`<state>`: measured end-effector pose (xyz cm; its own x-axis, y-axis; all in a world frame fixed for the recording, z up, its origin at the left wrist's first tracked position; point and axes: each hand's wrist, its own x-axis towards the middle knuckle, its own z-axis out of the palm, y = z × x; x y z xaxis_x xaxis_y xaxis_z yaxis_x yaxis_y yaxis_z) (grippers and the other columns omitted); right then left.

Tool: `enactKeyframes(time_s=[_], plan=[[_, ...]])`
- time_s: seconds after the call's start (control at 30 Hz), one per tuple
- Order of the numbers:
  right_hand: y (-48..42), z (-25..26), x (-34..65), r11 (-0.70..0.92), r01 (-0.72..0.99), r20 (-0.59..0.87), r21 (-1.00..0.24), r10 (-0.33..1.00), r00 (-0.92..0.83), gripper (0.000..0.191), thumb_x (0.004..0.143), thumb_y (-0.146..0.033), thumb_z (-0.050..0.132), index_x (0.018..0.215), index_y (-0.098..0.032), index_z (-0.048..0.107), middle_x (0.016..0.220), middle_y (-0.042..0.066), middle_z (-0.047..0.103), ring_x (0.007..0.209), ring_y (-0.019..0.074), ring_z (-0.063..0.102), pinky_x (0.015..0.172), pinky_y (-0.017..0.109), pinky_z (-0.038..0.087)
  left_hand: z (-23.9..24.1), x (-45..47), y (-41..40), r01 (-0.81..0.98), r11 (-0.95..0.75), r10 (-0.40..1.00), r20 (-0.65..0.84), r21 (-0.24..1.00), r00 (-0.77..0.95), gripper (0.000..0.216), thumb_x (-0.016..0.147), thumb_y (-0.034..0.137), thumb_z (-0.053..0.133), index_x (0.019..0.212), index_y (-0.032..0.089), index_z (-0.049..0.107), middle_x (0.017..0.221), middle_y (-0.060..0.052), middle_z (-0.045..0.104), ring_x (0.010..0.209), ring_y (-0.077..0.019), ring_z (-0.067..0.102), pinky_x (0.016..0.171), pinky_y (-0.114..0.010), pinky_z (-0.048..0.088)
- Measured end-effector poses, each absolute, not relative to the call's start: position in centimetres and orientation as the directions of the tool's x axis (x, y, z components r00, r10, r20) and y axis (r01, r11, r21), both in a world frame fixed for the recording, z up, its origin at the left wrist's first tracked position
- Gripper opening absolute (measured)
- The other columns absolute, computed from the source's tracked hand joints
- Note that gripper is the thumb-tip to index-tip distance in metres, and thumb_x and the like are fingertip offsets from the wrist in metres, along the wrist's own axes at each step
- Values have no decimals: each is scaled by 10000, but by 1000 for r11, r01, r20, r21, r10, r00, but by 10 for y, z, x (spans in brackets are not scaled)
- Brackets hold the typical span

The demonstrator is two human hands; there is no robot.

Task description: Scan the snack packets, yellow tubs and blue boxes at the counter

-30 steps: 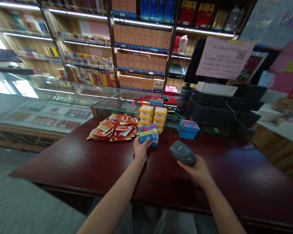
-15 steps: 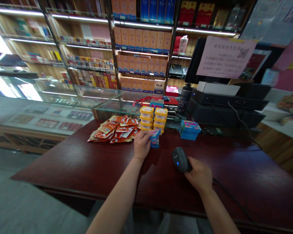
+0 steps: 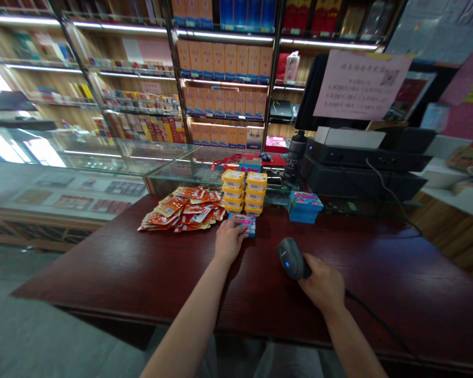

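Note:
My left hand [image 3: 228, 240] rests on a small blue box with pink print [image 3: 246, 222] that lies flat on the dark red counter [image 3: 122, 262]; its fingers curl over the box's near edge. My right hand [image 3: 322, 284] is wrapped round the handle of a dark grey barcode scanner [image 3: 290, 258], whose head points toward the box and shows a small blue light. The scanner's cable [image 3: 378, 320] trails off to the right behind that hand.
A heap of orange-red snack packets [image 3: 183, 212] lies left of the box. Two stacks of yellow-lidded tubs [image 3: 244, 191] stand just behind it, a stack of blue boxes [image 3: 304, 206] to the right. A black register [image 3: 362, 168] and glass showcases [image 3: 102, 157] lie beyond.
My left hand has laid the blue box down flat from standing upright. My right hand turned the scanner from lying across the palm to gripped by the handle, pointing at the box.

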<state>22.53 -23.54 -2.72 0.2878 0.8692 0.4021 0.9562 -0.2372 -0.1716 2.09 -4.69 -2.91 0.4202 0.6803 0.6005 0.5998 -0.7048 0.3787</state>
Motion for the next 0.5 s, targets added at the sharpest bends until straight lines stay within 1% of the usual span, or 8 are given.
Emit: enactKeyframes(time_s=[0.13, 0.3, 0.43, 0.5], plan=[[-235, -25, 225, -262, 952, 379, -157, 875, 302, 218, 754, -230, 572, 963, -216, 631, 878, 44, 714, 770, 198, 652, 612, 265, 358, -34, 23, -39, 577, -695, 689, 626, 429, 365, 203, 755, 214, 678, 941, 267, 738, 1067, -70, 634, 1010, -256, 552, 924, -425, 444], [-235, -25, 225, -269, 949, 359, -165, 880, 312, 235, 762, -233, 563, 987, -222, 629, 917, 38, 716, 780, 201, 655, 620, 272, 357, -36, 24, -31, 537, -702, 692, 628, 468, 357, 201, 738, 209, 688, 927, 248, 742, 1059, -79, 634, 1018, -268, 555, 949, -444, 435], [-234, -24, 225, -275, 948, 348, -160, 883, 315, 223, 769, -247, 565, 982, -222, 628, 920, 40, 717, 792, 200, 653, 627, 272, 355, -36, 24, -31, 526, -704, 691, 630, 477, 354, 206, 732, 216, 686, 927, 255, 738, 1055, -79, 633, 1018, -269, 552, 956, -458, 431], [-234, -23, 226, -282, 945, 324, -167, 889, 322, 201, 781, -258, 564, 968, -223, 628, 910, 37, 716, 795, 196, 652, 627, 270, 351, -33, 24, -36, 518, -716, 675, 653, 467, 344, 225, 733, 228, 687, 951, 258, 729, 1081, -80, 631, 1064, -281, 535, 989, -480, 407]])
